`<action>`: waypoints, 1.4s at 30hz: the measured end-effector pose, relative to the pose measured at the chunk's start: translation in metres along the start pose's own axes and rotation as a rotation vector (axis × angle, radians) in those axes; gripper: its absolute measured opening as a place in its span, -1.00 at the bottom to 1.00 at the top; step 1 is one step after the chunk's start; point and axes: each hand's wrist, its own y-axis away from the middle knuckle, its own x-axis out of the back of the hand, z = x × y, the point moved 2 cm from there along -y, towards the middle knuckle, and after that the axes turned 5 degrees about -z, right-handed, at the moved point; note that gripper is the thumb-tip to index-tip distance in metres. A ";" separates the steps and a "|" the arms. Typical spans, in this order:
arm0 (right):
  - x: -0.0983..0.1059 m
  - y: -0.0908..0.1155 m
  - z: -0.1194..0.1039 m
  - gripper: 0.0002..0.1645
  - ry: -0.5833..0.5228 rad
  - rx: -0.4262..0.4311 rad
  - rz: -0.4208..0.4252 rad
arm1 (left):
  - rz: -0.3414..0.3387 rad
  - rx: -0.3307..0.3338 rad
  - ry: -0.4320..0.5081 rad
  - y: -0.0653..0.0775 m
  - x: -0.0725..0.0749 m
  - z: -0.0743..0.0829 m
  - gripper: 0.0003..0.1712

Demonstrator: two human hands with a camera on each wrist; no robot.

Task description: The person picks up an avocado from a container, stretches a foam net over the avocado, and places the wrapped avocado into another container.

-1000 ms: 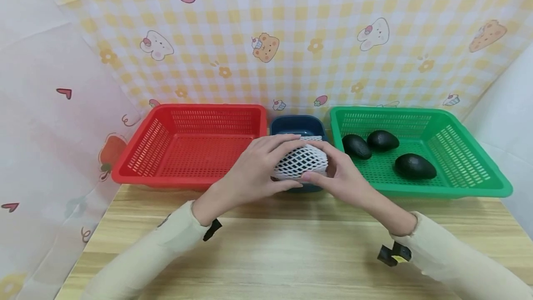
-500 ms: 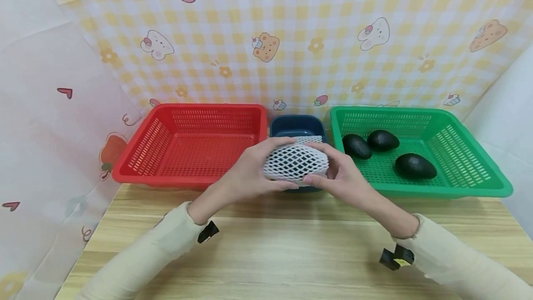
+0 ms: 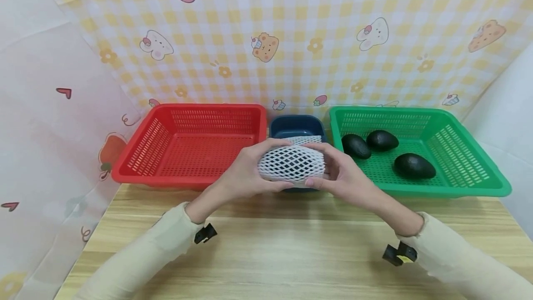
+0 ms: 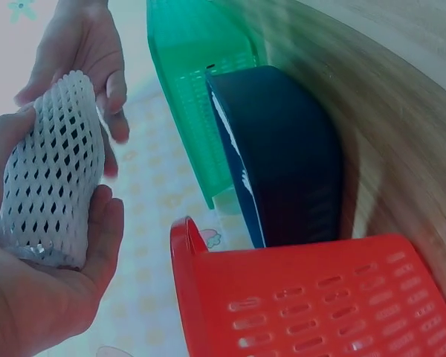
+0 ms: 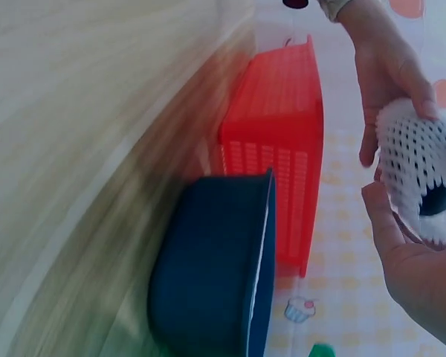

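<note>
Between my hands, above the front of the blue bin [image 3: 296,124], is a white foam net sleeve [image 3: 291,163]. Something dark, which looks like an avocado [image 5: 438,199], shows through the sleeve's open end in the right wrist view. My left hand [image 3: 241,175] grips the sleeve's left end, thumb below and fingers over the top. On the other end, my right hand [image 3: 350,177] holds the sleeve's edge between thumb and fingers. More white foam netting [image 3: 306,140] shows behind the hands at the bin. Three dark avocados [image 3: 414,166] lie in the green basket [image 3: 470,152].
A red basket [image 3: 200,154] stands left of the blue bin, the green basket right of it. All three line the back of the wooden table [image 3: 287,249], against a patterned cloth [image 3: 291,73]. Small black devices [image 3: 205,234] sit at both wrists.
The netted avocado has shifted slightly left. My left hand has drawn back left, its fingers no longer lying across the top, so more of the net shows. My right hand has stayed nearly in place.
</note>
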 end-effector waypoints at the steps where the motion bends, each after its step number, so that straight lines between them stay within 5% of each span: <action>1: 0.002 0.001 0.001 -0.15 0.013 -0.006 0.002 | 0.002 0.002 -0.003 0.000 0.001 0.000 -0.12; 8: 0.021 0.010 0.010 -0.34 0.174 -0.067 0.037 | 0.032 0.015 -0.022 0.005 0.012 -0.004 -0.11; 15: 0.040 0.021 0.013 -0.62 0.415 -0.035 0.069 | 0.063 0.011 -0.051 0.012 0.025 -0.007 -0.12; 25: 0.057 0.042 0.007 -0.65 0.670 -0.079 0.106 | 0.063 0.118 -0.079 0.026 0.047 -0.016 -0.12; 32: 0.062 0.050 0.011 -0.65 0.688 -0.222 0.040 | 0.068 0.227 -0.121 0.039 0.065 -0.024 -0.14; 42: 0.065 0.050 0.015 -0.67 0.688 -0.219 0.003 | 0.016 0.257 -0.244 0.045 0.089 -0.021 -0.13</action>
